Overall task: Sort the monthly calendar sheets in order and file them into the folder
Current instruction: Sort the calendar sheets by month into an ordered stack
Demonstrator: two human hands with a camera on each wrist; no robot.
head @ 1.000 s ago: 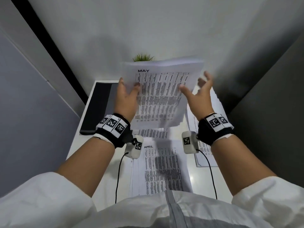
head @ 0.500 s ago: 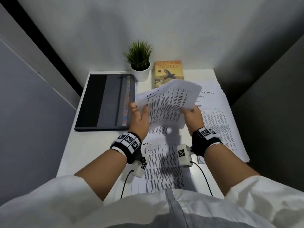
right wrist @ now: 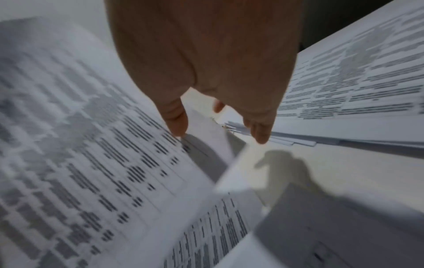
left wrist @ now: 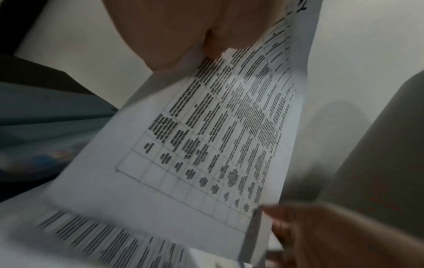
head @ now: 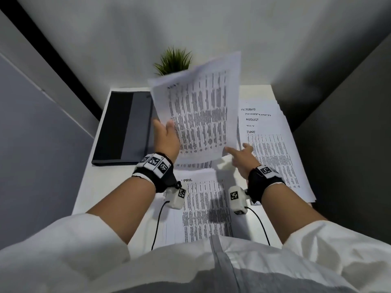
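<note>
My left hand (head: 166, 134) (left wrist: 183, 36) pinches the left edge of a printed calendar sheet (head: 197, 111) (left wrist: 206, 145) and holds it up, tilted, over the middle of the white table (head: 101, 182). Its title is blurred. At the sheet's lower right corner my right hand (head: 240, 152) (right wrist: 215, 87) has straight fingers, with a tip touching the sheet (right wrist: 80, 145). The APRIL sheet (head: 204, 206) lies flat near me. A fanned stack (head: 273, 149) (right wrist: 355, 81) on the right shows OCTOBER down to JUNE. The dark folder (head: 123, 127) lies shut at the left.
A small potted plant (head: 174, 60) stands at the back behind the raised sheet. Grey walls close in on the table at left, back and right. Cables hang from both wrist cameras over the near edge.
The sheet, lowered half a second ago, is up again and tilted to the right. My right hand has let go of it and only touches its corner. The book at the back is hidden.
</note>
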